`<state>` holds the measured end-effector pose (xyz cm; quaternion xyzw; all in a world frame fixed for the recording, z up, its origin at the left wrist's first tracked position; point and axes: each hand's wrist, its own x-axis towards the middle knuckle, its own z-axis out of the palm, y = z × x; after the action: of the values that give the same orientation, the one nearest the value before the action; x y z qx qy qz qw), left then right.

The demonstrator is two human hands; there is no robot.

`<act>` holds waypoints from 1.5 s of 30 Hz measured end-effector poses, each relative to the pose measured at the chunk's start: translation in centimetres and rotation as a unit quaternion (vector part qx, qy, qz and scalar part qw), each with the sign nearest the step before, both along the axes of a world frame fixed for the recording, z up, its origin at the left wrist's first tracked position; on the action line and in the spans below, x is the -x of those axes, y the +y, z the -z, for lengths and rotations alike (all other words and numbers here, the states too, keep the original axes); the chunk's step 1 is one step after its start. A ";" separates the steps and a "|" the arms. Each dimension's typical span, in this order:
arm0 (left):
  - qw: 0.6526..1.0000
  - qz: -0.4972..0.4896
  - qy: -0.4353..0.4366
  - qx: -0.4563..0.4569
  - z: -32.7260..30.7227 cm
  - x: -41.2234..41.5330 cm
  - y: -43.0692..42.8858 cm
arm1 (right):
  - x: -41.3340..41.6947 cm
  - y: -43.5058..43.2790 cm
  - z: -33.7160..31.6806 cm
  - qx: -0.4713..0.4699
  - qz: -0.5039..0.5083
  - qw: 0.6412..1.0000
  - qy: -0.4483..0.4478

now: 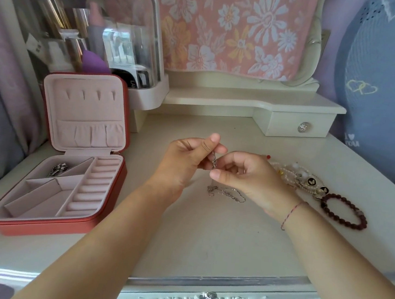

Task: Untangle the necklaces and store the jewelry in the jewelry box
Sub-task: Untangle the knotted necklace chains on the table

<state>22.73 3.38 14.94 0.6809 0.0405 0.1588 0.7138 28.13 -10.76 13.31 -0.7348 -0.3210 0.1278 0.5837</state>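
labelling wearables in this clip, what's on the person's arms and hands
No sleeves are in view on either side. The left hand wears nothing visible. The right hand has a thin red string bracelet around its wrist.

Bare bench [207,242] lies open at 6 o'clock; the jewelry box [39,225] (lid upright) blocks 9 o'clock, and bracelets [310,182] crowd 3.

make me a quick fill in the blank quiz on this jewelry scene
1. The left hand and right hand pinch a thin chain, and the jewelry box beside the left one stands ____.
2. The dark beaded bracelet lies by the ____ wrist.
3. One box compartment already holds ____-coloured jewelry.
Missing words: open, right, silver
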 end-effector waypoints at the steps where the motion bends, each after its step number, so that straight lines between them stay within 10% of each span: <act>1: 1.000 0.001 0.000 0.000 0.0 0.0 0.0 | 0.1 0.0 0.0 0.003 0.005 1.000 -0.009; 9: 1.000 -0.015 0.012 0.006 0.3 -0.3 0.2 | -0.2 -0.3 -0.2 -0.034 0.032 0.997 -0.055; 20: 0.988 0.134 0.076 -0.023 0.5 0.0 -0.3 | -0.6 -1.1 -1.6 -0.231 -0.008 0.956 0.179; 45: 0.992 0.102 0.053 -0.043 1.1 -0.2 0.2 | -0.7 -1.6 -1.5 -0.217 0.017 0.963 0.158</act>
<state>22.96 3.62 13.87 0.7192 0.0019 0.0506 0.6930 28.80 -12.36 14.80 -0.5666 -0.2327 0.1596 0.7742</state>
